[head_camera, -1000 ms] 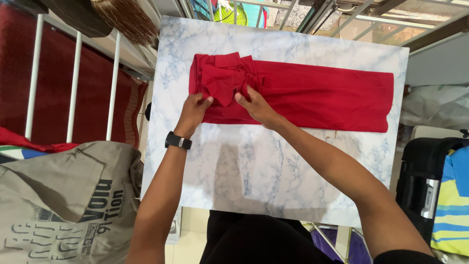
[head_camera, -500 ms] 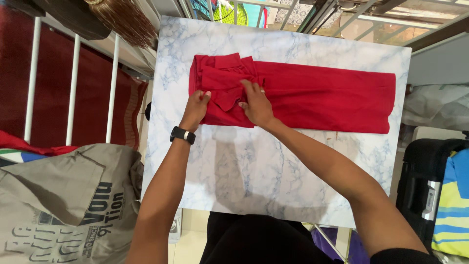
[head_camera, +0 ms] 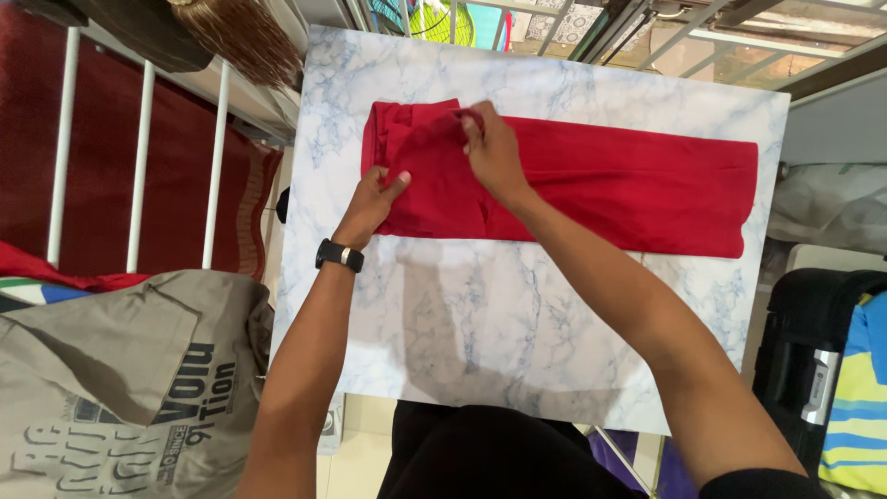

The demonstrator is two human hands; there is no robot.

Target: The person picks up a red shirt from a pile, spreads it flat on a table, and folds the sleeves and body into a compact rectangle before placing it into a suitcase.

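Note:
A red shirt (head_camera: 610, 185) lies folded into a long strip across the far half of a marble-patterned table top (head_camera: 462, 305). My left hand (head_camera: 374, 199), with a black watch on its wrist, presses flat on the shirt's near left edge. My right hand (head_camera: 490, 148) reaches over the collar end and pinches a fold of the red fabric near the far edge.
A grey printed shirt (head_camera: 120, 379) hangs at the near left. White rails (head_camera: 143, 152) stand over dark red cloth on the left. A black case (head_camera: 804, 342) and a blue-and-yellow striped cloth (head_camera: 864, 388) sit at the right. A broom head (head_camera: 245, 37) lies at the top left.
My right hand has slid from the shirt's near edge up to the collar, flattening the loose sleeve fold. My left hand stayed at the near left edge.

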